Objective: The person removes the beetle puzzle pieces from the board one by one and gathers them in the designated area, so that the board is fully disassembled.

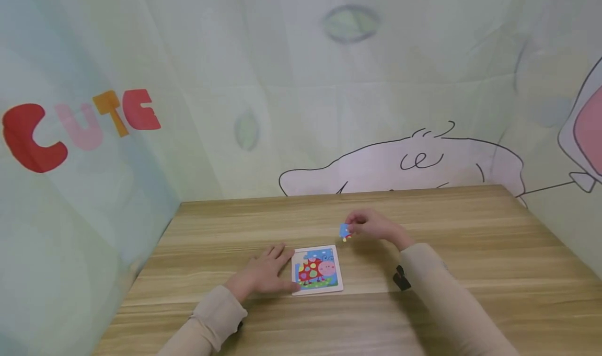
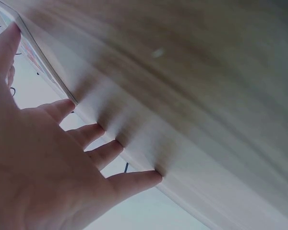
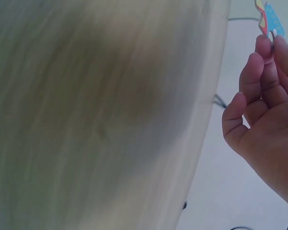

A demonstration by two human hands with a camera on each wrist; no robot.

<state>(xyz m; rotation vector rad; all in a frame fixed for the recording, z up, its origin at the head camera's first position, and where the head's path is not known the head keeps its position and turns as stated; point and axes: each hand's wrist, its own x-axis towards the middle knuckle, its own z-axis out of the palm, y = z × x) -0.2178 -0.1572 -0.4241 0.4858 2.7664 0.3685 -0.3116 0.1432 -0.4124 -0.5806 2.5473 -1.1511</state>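
Observation:
A square puzzle board (image 1: 317, 291) with a white frame lies on the table, showing a red spotted ladybug with a pink face; a bare patch shows at its upper left. The left hand (image 1: 265, 273) rests at the board's left side, fingers spread, thumb on the lower left corner; the left wrist view shows the same hand (image 2: 53, 158) with fingertips on the table. Above the board's upper right, the right hand (image 1: 373, 225) pinches a blue puzzle piece (image 1: 345, 230) between thumb and fingers. In the right wrist view the piece (image 3: 273, 21) stands out from the fingertips of the hand (image 3: 271, 110).
The wood-grain table (image 1: 235, 220) reaches back to a pale printed cloth (image 1: 211, 110) with coloured letters at the left and a drawn white figure behind the table. A black object (image 1: 401, 278) shows beside the right sleeve.

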